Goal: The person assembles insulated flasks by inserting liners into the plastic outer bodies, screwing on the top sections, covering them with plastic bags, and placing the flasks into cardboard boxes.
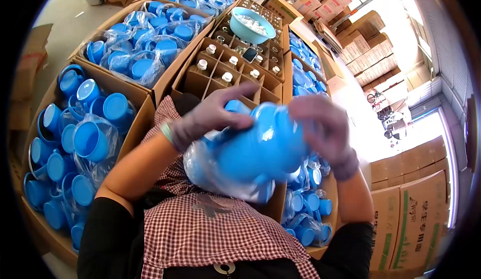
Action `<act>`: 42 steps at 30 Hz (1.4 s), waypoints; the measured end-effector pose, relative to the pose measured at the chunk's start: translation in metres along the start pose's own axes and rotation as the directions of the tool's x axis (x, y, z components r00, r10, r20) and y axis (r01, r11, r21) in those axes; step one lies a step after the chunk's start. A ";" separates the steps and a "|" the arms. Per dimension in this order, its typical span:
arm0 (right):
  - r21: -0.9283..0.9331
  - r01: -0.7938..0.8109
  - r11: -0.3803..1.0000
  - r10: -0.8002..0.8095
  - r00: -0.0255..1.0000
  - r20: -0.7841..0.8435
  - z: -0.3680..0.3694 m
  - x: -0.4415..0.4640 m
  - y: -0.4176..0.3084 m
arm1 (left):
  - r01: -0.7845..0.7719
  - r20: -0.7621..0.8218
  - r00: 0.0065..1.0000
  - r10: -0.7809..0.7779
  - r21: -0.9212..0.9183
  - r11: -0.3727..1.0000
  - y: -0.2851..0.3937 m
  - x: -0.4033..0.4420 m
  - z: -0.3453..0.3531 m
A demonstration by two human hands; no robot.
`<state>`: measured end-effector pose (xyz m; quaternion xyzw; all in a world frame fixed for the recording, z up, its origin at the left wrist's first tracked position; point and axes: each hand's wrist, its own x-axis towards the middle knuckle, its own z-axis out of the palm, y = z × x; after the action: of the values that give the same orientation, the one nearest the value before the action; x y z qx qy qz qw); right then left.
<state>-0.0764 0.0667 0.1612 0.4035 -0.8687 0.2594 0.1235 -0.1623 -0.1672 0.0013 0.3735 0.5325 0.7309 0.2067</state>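
Both gloved hands are at a blue plastic jug [260, 141], which is blurred by motion in front of the checkered apron. My left hand [210, 116] has its thumb and fingers around the jug's left end. On the right end, my right hand [323, 128] is curled over it, its fingers smeared. Clear plastic wrap [200, 166] with more blue pieces hangs beneath the jug. Just beyond the hands stands a divided carton [193, 81] holding several white-capped glass bottles [227, 77].
Open boxes of blue jugs stand at the left [143, 123], upper left [158, 86] and right [328, 194]. A light blue basin [240, 28] with white caps rests on the far cartons. Stacked cartons [411, 209] stand at the lower right.
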 end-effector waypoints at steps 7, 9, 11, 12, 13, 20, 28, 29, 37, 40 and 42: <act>-0.343 -0.025 0.939 0.073 0.989 0.126 0.000 0.011 -0.032 | 0.069 0.045 0.997 -0.065 -0.098 0.993 0.018 -0.025 0.024; -0.244 0.403 0.882 -0.317 0.891 0.327 -0.004 0.020 -0.050 | 0.170 0.475 0.880 -0.015 -0.286 0.943 0.021 -0.003 -0.021; -0.065 0.484 0.873 -0.451 0.849 0.275 0.002 0.017 -0.029 | 0.089 0.456 0.886 0.080 -0.338 0.937 0.001 0.010 -0.026; 0.034 0.380 0.924 -0.379 0.906 0.189 -0.001 0.017 -0.009 | 0.107 0.264 0.964 -0.019 -0.324 0.940 0.000 0.009 -0.020; 0.002 0.216 0.976 -0.216 0.976 0.041 0.002 0.008 0.015 | 0.122 0.052 0.992 -0.111 -0.320 0.940 0.006 0.002 -0.005; -0.298 -0.085 0.951 0.105 0.993 0.050 0.000 0.016 -0.013 | 0.075 -0.040 0.996 -0.078 -0.069 0.995 0.015 -0.027 0.029; -0.120 -0.233 0.965 0.223 0.971 -0.084 0.010 0.013 0.044 | 0.090 -0.280 0.958 -0.064 0.083 0.992 0.000 -0.004 0.022; -0.141 -0.486 0.863 0.465 0.871 -0.157 0.017 0.007 0.074 | 0.043 -0.292 0.954 0.068 0.355 0.934 -0.002 -0.014 0.057; -0.285 0.021 0.958 0.037 0.980 0.198 -0.005 0.024 -0.019 | 0.048 0.311 0.951 -0.002 -0.139 0.989 0.015 -0.001 -0.015; -0.211 0.032 0.977 0.011 0.980 0.196 0.002 0.019 -0.019 | 0.145 0.053 0.989 -0.139 -0.147 0.978 0.014 -0.003 -0.001; -0.110 -0.181 0.977 0.181 0.983 -0.008 0.011 -0.002 0.033 | 0.112 -0.400 0.916 -0.033 0.176 0.978 -0.009 -0.006 0.043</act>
<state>-0.1008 0.0798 0.1400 0.3157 -0.9149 0.2207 0.1208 -0.1262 -0.1412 -0.0025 0.2166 0.6458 0.7272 0.0846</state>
